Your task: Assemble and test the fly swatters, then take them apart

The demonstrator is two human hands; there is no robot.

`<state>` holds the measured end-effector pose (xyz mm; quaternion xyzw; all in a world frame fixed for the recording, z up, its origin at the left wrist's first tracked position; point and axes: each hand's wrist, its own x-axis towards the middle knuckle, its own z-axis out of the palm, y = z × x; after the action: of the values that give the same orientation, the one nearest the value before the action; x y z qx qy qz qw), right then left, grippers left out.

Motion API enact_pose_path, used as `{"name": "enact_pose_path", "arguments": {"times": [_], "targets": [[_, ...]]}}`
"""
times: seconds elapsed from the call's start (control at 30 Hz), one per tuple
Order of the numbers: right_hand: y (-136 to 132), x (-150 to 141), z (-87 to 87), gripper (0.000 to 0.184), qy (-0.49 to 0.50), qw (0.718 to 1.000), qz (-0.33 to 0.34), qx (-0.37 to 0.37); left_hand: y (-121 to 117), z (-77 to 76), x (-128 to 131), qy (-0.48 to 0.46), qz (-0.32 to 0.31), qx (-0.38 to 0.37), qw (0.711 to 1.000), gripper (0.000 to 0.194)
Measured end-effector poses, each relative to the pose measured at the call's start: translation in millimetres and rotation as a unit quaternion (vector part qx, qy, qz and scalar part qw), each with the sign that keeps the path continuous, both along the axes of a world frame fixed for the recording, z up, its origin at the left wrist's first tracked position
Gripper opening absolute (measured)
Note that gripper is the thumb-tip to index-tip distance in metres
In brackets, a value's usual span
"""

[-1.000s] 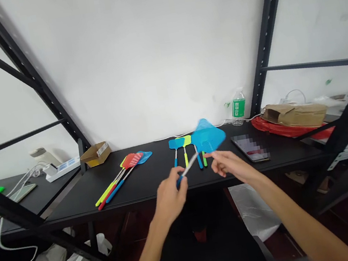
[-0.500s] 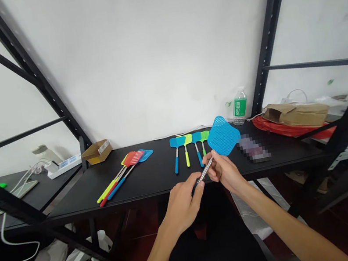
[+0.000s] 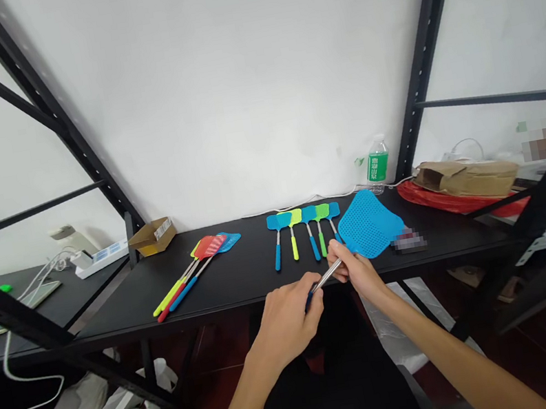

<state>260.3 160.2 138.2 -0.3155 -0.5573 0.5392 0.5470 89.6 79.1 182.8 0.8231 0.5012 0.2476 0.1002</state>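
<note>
Blue swatter [image 3: 368,227] slants away to my right, my left hand [image 3: 289,315] gripping its handle [image 3: 310,299], my right hand [image 3: 355,271] closed on the shaft [image 3: 329,274] nearer the mesh head [image 3: 370,219].

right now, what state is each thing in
Left hand: closed on blue fly swatter handle
Right hand: closed around its shaft
Blue fly swatter: held in both hands
Fly swatter row: lying side by side
Fly swatter pile: lying overlapped
Water bottle: upright
Small cardboard box: open
</note>
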Motion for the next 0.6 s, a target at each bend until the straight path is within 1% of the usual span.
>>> {"name": "enact_pose_path", "arguments": {"times": [0.13, 0.3, 0.47, 0.6], "targets": [[-1, 3, 2.6, 0.057, -0.041, 0.999, -0.005, 0.012, -2, 0.6, -1, 0.041, 0.021, 0.01, 0.999, 0.027], [0, 4, 4.1, 0.056, -0.021, 1.0, -0.007, 0.006, 1, -1.9, -4, 0.076, 0.052, 0.04, 0.995, 0.025], [-1, 2, 3.6, 0.056, -0.013, 1.0, -0.011, 0.015, 4, -2.0, -7, 0.102, 0.065, 0.04, 0.992, 0.036], [-4, 0, 5.5, 0.056, -0.026, 0.998, -0.035, 0.047, 3, 0.2, -12, 0.099, 0.058, 0.036, 0.993, 0.043]]}}
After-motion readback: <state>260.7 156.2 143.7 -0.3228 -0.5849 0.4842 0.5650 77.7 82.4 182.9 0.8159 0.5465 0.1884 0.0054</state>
